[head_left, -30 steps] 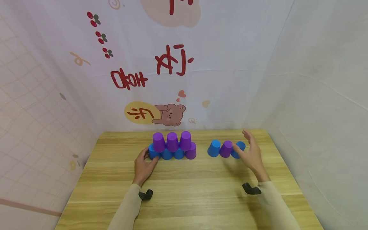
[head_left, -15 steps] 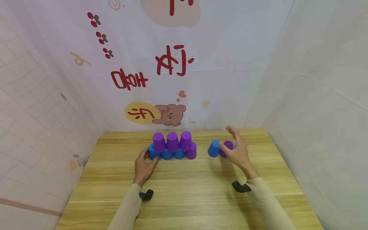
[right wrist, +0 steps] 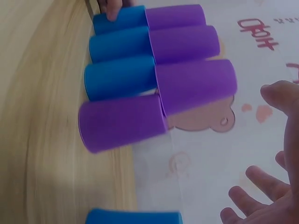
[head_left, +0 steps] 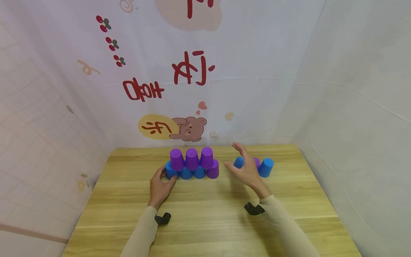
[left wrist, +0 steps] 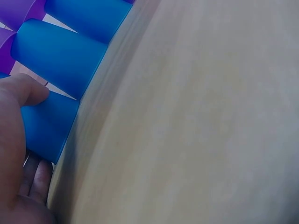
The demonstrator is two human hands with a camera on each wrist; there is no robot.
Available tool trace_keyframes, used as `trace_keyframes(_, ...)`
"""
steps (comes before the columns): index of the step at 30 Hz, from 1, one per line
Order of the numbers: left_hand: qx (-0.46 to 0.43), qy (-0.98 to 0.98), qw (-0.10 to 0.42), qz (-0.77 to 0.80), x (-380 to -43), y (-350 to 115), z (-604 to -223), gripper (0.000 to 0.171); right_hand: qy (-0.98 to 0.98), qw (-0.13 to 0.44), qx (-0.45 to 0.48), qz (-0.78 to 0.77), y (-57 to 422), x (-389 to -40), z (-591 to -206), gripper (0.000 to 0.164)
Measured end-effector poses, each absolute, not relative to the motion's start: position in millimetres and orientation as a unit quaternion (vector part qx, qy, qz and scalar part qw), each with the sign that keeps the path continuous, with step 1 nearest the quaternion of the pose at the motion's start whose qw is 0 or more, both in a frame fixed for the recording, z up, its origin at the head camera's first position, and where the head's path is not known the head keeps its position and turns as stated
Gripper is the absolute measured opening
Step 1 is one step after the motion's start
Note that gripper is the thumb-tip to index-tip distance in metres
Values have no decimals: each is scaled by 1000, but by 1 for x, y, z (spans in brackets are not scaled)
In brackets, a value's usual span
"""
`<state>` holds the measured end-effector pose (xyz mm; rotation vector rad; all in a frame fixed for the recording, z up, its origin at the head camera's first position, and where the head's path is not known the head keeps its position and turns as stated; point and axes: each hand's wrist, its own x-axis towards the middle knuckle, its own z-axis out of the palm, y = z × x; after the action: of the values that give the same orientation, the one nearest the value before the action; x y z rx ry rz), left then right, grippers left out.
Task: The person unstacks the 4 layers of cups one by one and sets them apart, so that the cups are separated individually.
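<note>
Cups (head_left: pixel 192 159), ten, inverted: three purple atop a row of three blue and one purple; two blue and one purple stand apart to the right, partly hidden. Left hand (head_left: pixel 161 186): thumb and fingers gripping the row's leftmost blue cup (left wrist: pixel 51 123). Right hand (head_left: pixel 248 172): fingers spread, unladen, before the separate three. White backdrop (head_left: pixel 250 71): large red characters (head_left: pixel 203 69), reading uncertain, one on a yellow patch (head_left: pixel 154 118) beside a printed bear (head_left: pixel 191 129).

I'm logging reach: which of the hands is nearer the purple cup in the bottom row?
Right. The right hand is apart from the bottom-row purple cup, to its right; the left hand grips the blue cup at the row's opposite end.
</note>
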<state>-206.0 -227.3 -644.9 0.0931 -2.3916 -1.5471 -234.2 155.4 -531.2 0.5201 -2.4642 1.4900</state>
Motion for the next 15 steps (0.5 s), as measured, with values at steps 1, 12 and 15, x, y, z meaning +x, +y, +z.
trace_keyframes(1,32,-831,145,-536,-206,-227,-645,68,-836,104,178,508,152,-235,-532,86)
trace_keyframes(12,30,-828,155,-538,-206,-227,-646,69,-835,61,181,516,114,-238,-537,85)
trace_keyframes(15,25,-829,164,-534,-206,-227,-647,70,-832,57,189,518,105,-239,-537,84)
